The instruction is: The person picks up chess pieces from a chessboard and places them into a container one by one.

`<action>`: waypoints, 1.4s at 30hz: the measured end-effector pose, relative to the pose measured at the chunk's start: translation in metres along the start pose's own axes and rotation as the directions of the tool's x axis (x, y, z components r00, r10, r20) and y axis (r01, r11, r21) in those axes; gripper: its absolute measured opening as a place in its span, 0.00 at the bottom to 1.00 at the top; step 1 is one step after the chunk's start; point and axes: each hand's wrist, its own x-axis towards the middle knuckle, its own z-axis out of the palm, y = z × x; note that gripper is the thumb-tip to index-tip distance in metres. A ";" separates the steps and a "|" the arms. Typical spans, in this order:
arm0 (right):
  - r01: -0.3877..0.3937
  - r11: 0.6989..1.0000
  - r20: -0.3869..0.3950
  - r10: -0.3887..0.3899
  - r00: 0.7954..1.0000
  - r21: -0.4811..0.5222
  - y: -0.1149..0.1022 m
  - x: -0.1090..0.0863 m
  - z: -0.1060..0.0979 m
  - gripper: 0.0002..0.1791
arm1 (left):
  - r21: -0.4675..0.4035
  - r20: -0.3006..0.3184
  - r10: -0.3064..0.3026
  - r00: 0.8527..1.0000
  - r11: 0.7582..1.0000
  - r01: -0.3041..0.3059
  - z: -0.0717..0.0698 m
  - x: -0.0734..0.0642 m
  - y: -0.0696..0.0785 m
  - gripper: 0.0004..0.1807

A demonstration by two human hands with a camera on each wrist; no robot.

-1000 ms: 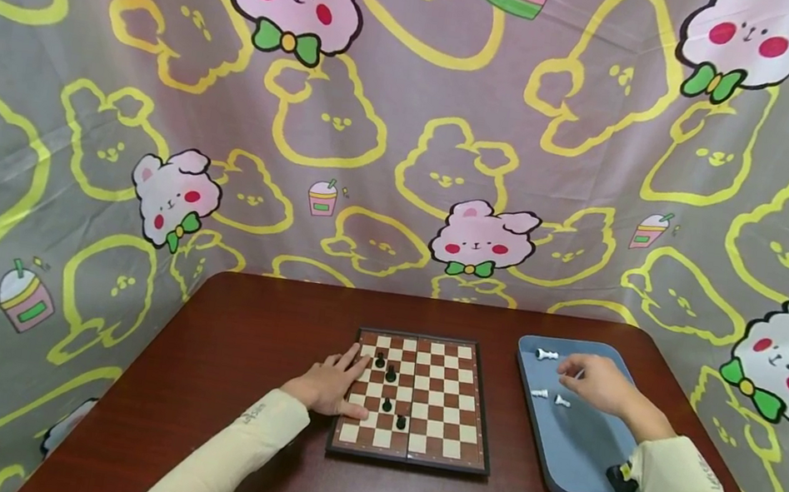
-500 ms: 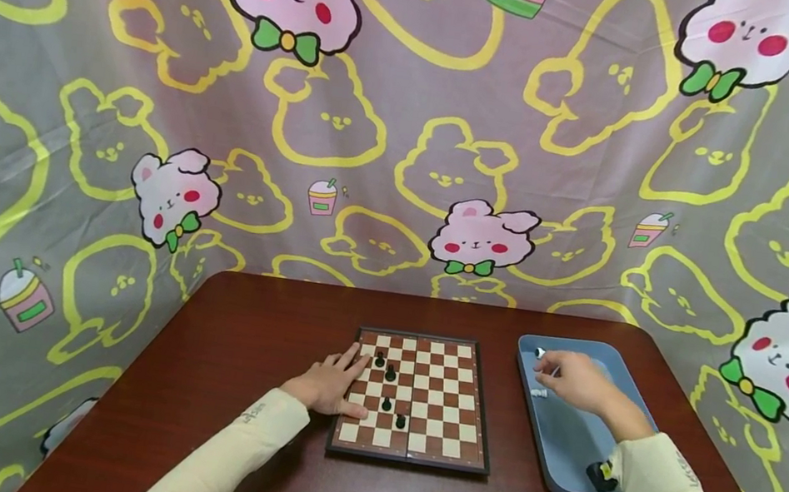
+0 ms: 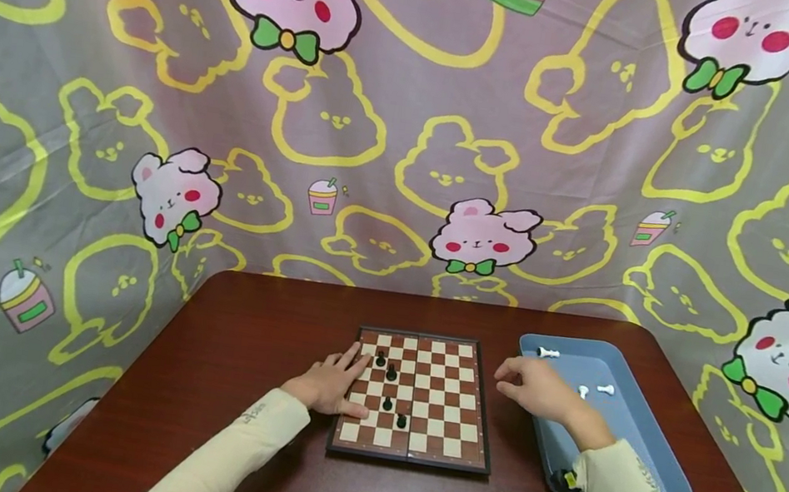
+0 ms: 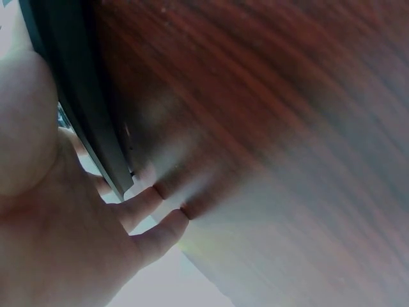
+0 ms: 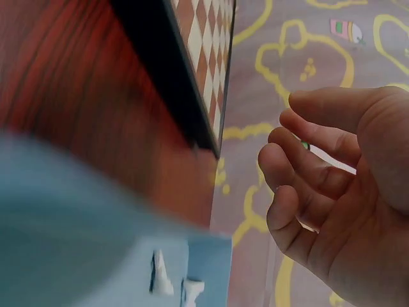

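My left hand [image 3: 324, 383] lies with fingers spread over the left edge of a brown-and-cream chessboard [image 3: 451, 405]. In the left wrist view, its fingertips [image 4: 172, 224] reach past the board's dark edge [image 4: 80, 96]. Black chess pieces [image 3: 392, 373] stand on the board's left half. My right hand [image 3: 537, 386] hovers between the board and a blue tray [image 3: 661, 452], over the tray's left side. Its fingers are loosely bent with thumb and index tips near each other; the right wrist view shows no piece in the hand [image 5: 332, 179]. White chess pieces [image 3: 605, 389] lie in the tray.
Another white piece [image 3: 549, 353] lies near the tray's far left corner. A black object with a yellow mark [image 3: 564, 478] is by my right sleeve. The reddish-brown table [image 3: 263, 320] meets a patterned cloth [image 3: 364, 191] at the back and sides.
My right hand has moved left, from over the tray to the gap beside the chessboard. White pieces in the middle of the tray have come into view. My left hand has stayed still.
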 end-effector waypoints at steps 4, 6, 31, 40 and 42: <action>-0.018 0.999 0.018 0.017 1.000 0.031 -0.011 0.003 0.013 0.04 | 0.001 -0.003 -0.004 1.000 1.000 0.004 0.001 0.001 -0.001 0.56; -0.020 0.998 0.036 0.017 0.999 0.059 -0.016 0.004 0.020 0.05 | -0.001 -0.009 -0.003 1.000 1.000 0.003 0.000 0.001 -0.001 0.56; 0.139 0.975 0.150 -0.165 0.975 0.174 -0.071 0.024 0.076 0.07 | 0.004 -0.018 -0.003 1.000 1.000 0.004 0.003 -0.001 -0.001 0.56; 0.182 0.967 0.209 -0.217 0.953 0.177 -0.081 0.032 0.083 0.06 | 0.009 -0.024 0.002 1.000 1.000 -0.002 0.001 0.000 0.000 0.56; 0.191 0.966 0.210 -0.226 0.951 0.174 -0.081 0.034 0.086 0.06 | 0.005 -0.022 0.002 1.000 1.000 -0.002 0.000 -0.001 0.001 0.56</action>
